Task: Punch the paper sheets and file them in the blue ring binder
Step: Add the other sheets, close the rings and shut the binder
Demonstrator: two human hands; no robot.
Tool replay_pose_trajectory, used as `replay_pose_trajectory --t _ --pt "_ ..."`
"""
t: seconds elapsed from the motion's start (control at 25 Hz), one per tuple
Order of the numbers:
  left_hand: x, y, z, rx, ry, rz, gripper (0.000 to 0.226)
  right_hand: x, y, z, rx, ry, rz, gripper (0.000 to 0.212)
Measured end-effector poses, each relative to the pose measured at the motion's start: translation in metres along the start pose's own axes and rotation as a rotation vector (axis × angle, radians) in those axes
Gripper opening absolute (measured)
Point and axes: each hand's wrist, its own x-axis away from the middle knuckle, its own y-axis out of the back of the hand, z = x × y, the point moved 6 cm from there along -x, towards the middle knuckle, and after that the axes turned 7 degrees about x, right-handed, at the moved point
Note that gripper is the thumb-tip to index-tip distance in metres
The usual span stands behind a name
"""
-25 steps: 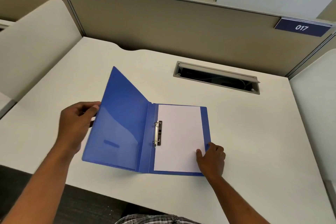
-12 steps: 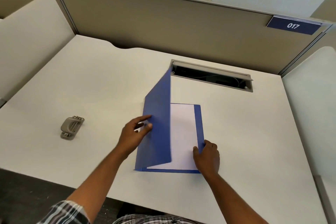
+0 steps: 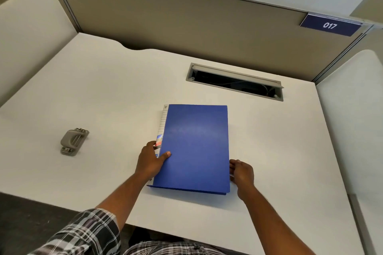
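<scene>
The blue ring binder [image 3: 196, 147] lies closed on the white desk [image 3: 103, 99], its front cover down and its spine with a white label strip on the left. The paper sheets are hidden inside it. My left hand [image 3: 151, 161] grips the spine side, thumb on top of the cover. My right hand [image 3: 241, 173] touches the binder's right edge near the front corner, fingers curled against it. A grey hole punch [image 3: 73, 140] sits on the desk well to the left of the binder.
A recessed cable slot [image 3: 234, 80] with its lid raised lies behind the binder. Beige partition walls [image 3: 186, 22] enclose the desk at the back and both sides. A blue "017" sign [image 3: 330, 25] hangs at the upper right.
My left hand swung the front cover over from the left and brought it down onto the sheets; the binder went from wide open to closed. My right hand stayed at the right edge.
</scene>
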Motion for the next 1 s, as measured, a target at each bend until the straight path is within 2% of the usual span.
replay_pose_trajectory --t 0.08,0.2,0.32,0.4,0.56,0.64,0.8,0.88,0.96,1.0 --pt "-0.001 0.000 0.000 -0.038 -0.001 -0.015 0.071 -0.002 -0.002 -0.002 -0.075 -0.060 0.043 0.036" --pt "-0.001 -0.002 -0.003 -0.173 0.022 -0.035 0.072 0.001 -0.008 0.002 0.129 0.047 0.000 0.044" --pt "-0.004 -0.006 -0.004 -0.276 0.088 -0.025 0.073 0.004 -0.012 0.004 0.310 0.139 -0.054 0.039" --pt "-0.008 -0.005 -0.005 -0.165 0.172 -0.002 0.066 0.003 -0.014 0.005 0.336 0.149 -0.053 0.037" --pt "-0.018 -0.002 0.000 0.252 0.341 0.111 0.038 0.001 -0.016 0.005 0.352 0.160 -0.062 0.040" --pt "-0.018 -0.002 0.002 0.339 0.367 0.166 0.044 0.002 -0.019 0.004 0.369 0.153 -0.075 0.039" --pt "-0.020 0.002 0.001 0.359 0.277 0.153 0.066 0.004 -0.033 0.007 0.393 0.151 -0.078 0.040" --pt "-0.022 0.007 0.002 0.405 0.280 0.169 0.065 0.008 -0.046 0.015 0.398 0.160 -0.042 0.035" --pt "-0.024 0.013 0.004 0.456 0.290 0.184 0.062 0.013 -0.058 0.021 0.342 0.158 -0.016 0.019" --pt "-0.025 0.019 0.004 0.463 0.288 0.195 0.063 0.013 -0.063 0.024 0.310 0.148 -0.031 0.031"
